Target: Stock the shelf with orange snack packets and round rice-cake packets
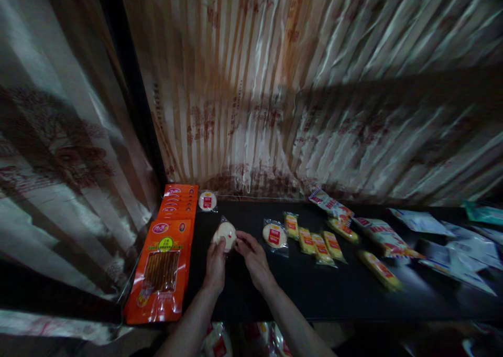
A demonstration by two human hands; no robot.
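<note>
A round, pale cracker in clear wrapping (226,236) is held above the black shelf, its broad face toward me. My left hand (216,262) grips it from the lower left, thumb on the face. At its right edge, my right hand (251,252) pinches the wrapper with thumb and fingertips. Another round wrapped cracker with a red label (274,235) lies just right of my right hand. A similar labelled cracker (207,201) sits at the back, beyond my left hand.
Orange snack packets (165,273) overlap in a row at the left. Several yellow wrapped snacks (306,240) lie right of centre. Farther right are red-and-white bags (387,236) and white packets (463,247). A striped sheet (251,84) hangs behind the black shelf (251,307). More wrapped crackers show below its front edge.
</note>
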